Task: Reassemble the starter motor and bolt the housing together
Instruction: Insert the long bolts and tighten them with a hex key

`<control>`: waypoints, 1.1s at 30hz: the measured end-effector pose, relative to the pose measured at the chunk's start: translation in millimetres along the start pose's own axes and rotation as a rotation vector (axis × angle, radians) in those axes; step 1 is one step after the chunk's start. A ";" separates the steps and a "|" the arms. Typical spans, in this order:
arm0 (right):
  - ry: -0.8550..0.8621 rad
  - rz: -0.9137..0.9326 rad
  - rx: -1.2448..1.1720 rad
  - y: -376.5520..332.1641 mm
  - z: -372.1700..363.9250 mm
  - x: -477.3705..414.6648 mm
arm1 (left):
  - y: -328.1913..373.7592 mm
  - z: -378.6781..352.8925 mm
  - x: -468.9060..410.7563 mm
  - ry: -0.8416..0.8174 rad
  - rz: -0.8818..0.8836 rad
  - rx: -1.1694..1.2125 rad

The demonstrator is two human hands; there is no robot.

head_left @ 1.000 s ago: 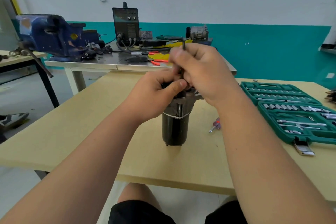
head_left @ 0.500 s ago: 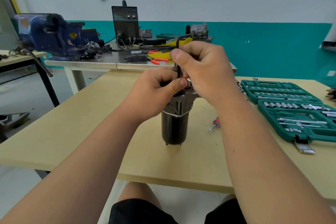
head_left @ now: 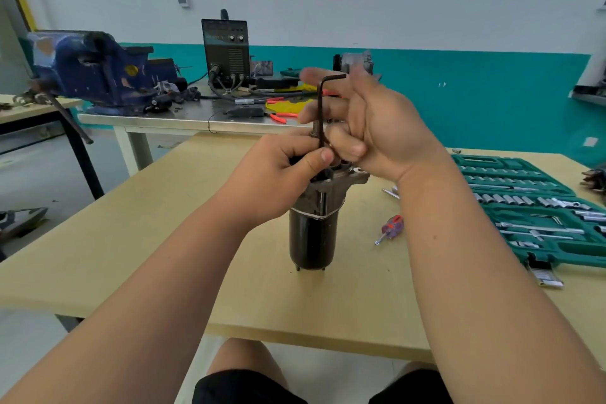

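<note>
While the hex key (head_left: 319, 108) stands upright atop the starter motor (head_left: 313, 239), we hold its housing.
Our left hand (head_left: 278, 177) has its grip clamped round the motor's top end; our right hand (head_left: 377, 128), above the motor, has its grip apart, fingers spread behind the key. The motor stands on the desk (head_left: 114, 249), a screwdriver (head_left: 390, 228) just right of it.

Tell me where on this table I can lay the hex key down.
The most room is the bare table left of the motor, out to the table's left edge. A second patch lies in front of the motor, toward the near edge. Right of the motor is crowded: a screwdriver, then the open socket set.
</note>
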State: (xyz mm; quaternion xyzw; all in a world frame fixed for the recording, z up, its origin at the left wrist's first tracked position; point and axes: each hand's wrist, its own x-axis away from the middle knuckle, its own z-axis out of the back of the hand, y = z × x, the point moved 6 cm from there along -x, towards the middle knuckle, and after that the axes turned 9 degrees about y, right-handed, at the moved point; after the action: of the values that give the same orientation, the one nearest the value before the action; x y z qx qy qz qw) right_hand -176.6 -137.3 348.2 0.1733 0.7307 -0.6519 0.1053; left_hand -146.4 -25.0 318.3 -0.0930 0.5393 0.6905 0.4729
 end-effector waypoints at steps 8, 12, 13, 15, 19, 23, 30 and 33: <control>0.470 0.460 0.833 -28.2 -14.5 2.7 | -4.6 -0.4 -3.4 0.053 0.081 -0.022; 0.728 0.723 1.374 -30.6 -39.3 20.7 | -5.8 -1.1 -5.4 0.078 0.114 -0.046; 0.596 0.654 1.241 -28.2 -34.1 14.8 | -5.2 -0.9 -6.4 0.066 0.101 -0.060; 0.234 0.382 0.750 -22.3 -21.4 3.6 | -3.2 -1.1 -7.0 0.027 0.070 -0.082; -0.121 0.069 0.220 -16.1 -14.9 1.8 | -1.4 -0.9 -3.4 -0.019 0.054 -0.098; 0.088 0.161 0.415 -19.9 -13.8 -1.0 | 1.1 -0.8 0.1 -0.005 0.042 -0.048; 0.255 0.255 0.656 -9.7 -15.4 14.2 | 5.1 0.2 7.2 -0.020 -0.027 -0.035; 0.048 0.154 0.343 -16.1 -10.0 18.3 | 6.1 -0.4 9.1 -0.045 -0.031 -0.076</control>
State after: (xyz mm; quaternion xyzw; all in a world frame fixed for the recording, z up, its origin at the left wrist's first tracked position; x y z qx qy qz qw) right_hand -199.0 -126.8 357.3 0.2597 0.5957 -0.7526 0.1061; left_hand -156.0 -20.1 316.3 -0.1035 0.5004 0.7051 0.4916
